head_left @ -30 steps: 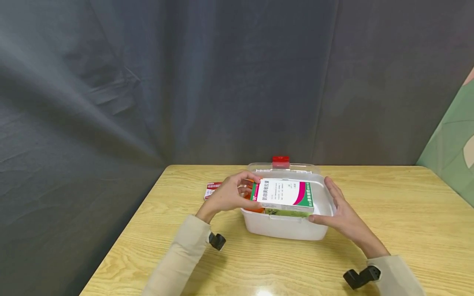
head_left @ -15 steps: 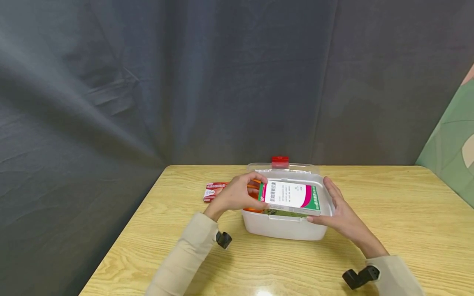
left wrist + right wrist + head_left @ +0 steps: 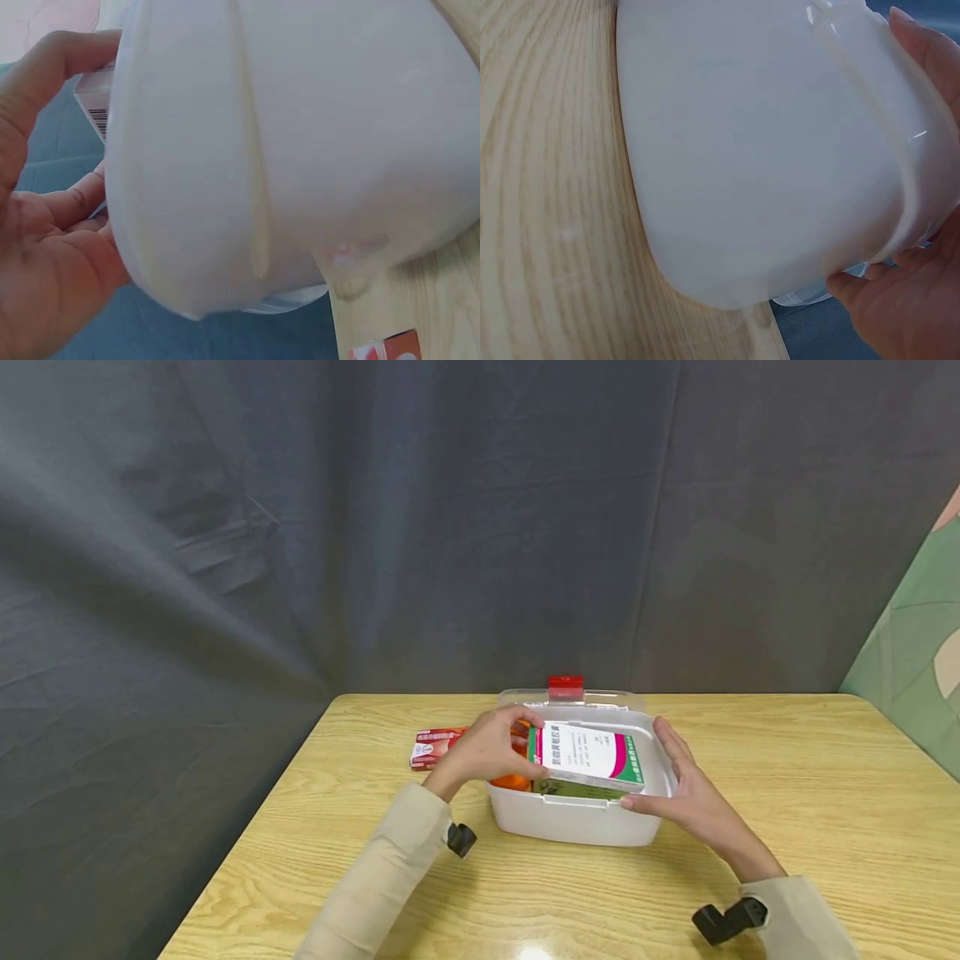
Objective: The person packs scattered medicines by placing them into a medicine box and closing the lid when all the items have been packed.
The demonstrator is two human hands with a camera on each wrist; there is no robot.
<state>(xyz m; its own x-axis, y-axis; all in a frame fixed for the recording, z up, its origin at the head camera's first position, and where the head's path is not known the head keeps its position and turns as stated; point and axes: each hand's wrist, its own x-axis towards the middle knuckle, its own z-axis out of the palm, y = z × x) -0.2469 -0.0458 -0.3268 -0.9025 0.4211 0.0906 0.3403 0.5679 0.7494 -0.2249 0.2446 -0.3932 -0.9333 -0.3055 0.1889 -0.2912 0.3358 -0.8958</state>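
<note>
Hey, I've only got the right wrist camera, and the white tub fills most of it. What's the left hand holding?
Observer: The left hand pinches one end of a white carton at the tub's opening.
Operator: Anything lying outside the tub?
Observer: A red-and-white box lies on the table, to the tub's left.
Operator: Is the carton covering anything?
Observer: In the head view, it partly hides a green item inside the tub.

One tub (image 3: 573,821), three cartons (image 3: 588,752)
</note>
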